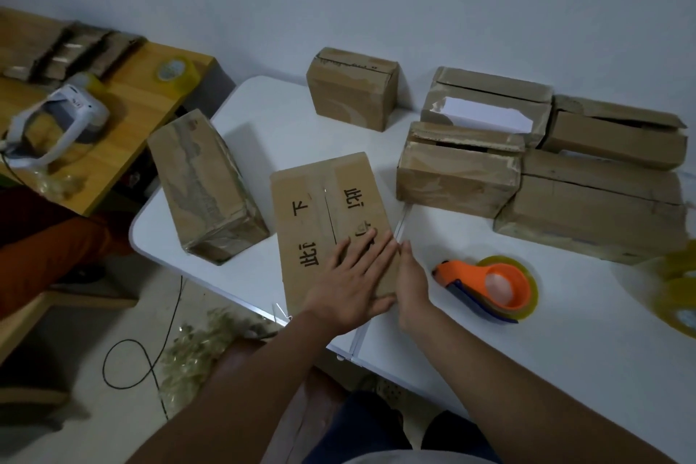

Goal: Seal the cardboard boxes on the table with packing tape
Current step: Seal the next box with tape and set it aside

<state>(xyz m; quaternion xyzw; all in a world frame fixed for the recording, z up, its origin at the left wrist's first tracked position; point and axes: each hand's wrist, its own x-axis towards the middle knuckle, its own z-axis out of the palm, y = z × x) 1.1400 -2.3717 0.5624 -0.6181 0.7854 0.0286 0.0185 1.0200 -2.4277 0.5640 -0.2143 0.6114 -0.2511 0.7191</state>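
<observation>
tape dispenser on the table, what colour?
Orange tape dispenser with a dark blue underside, seen in the head view.

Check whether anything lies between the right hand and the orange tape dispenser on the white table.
Nothing visible does. The right hand rests against the printed box's right side, and only bare white table separates it from the tape dispenser lying to its right.

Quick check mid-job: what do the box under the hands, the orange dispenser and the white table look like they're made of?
Box with printed characters: brown corrugated cardboard, matte, with a glossy strip along the centre seam, likely clear tape. Tape dispenser: orange moulded plastic, smooth, with a dark blue part; it carries a yellowish translucent tape roll. Table: smooth white top, probably laminate or plastic; its core cannot be told.
</observation>
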